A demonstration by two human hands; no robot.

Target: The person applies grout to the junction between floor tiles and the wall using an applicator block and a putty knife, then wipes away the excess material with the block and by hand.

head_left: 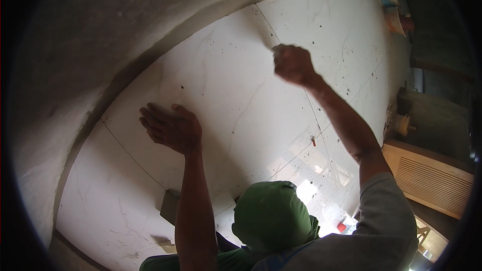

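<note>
My right hand (293, 65) is closed in a fist above a joint between large white marbled tiles (226, 70). A small dark end of something shows at its fingers, too blurred and hidden to name. The thin dark joint (314, 108) runs on below that wrist. To the left, my left hand (173, 128) is spread with its fingers apart, over the tiles and holding nothing; whether it touches them I cannot tell. Beside my left forearm is a dark grey flat block (169, 206).
A green cap (273, 216) is between my arms. Plaster wall (80, 60) curves along the left. Dark crumbs and a red bit (314, 142) dot the tiles. Buckets (396, 22) sit at far right, above a yellowish container (403, 125) and a slatted wooden panel (432, 178).
</note>
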